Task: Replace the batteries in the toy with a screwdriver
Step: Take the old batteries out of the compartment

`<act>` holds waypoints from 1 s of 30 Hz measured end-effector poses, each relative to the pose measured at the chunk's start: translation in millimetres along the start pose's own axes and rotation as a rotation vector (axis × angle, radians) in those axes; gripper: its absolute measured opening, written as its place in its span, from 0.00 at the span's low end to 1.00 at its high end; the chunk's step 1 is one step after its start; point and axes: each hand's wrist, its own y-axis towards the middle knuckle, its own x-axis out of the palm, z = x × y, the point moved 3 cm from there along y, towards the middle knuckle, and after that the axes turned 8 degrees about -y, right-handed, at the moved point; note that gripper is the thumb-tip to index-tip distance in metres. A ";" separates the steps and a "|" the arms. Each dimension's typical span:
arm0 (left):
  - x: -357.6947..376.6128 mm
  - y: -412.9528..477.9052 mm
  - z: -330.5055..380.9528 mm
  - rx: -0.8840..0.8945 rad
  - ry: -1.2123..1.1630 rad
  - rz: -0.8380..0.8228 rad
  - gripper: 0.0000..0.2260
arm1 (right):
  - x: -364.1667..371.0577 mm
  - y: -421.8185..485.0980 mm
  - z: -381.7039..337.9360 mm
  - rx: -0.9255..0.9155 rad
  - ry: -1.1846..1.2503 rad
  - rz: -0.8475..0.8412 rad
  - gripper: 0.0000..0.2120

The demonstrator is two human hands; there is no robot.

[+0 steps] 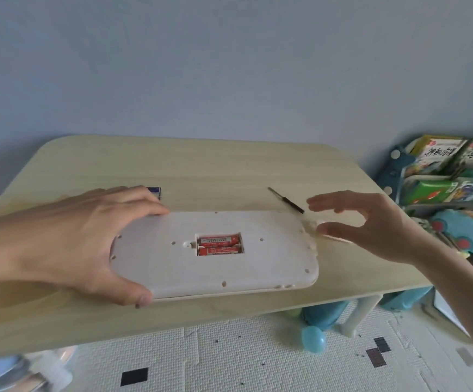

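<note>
Toy (215, 250) lies face-down mid-tabletop (229, 171), batt. bay open (two red cells in). Left hand (68, 239) clamps its left end; right hand (371, 222) hovers spread, empty. Risk: toy slides off near edge.

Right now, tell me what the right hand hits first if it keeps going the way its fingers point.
The right hand is open, fingers pointing left. Straight on, the fingertips would probably first meet the screwdriver lying on the table just behind the toy. Depth is unclear; they may pass above it.
</note>
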 end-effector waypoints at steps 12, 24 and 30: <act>6.3 48.3 53.3 0.215 -0.065 0.028 0.22 | 38.1 12.4 -90.8 -0.245 -0.116 -0.336 0.50; 22.5 70.4 68.4 0.241 -0.049 -0.075 0.08 | 49.0 13.9 -84.9 -0.318 -0.057 -0.291 0.46; 22.2 76.3 75.9 0.280 -0.105 -0.050 0.08 | 50.3 13.7 -85.0 -0.353 -0.052 -0.261 0.42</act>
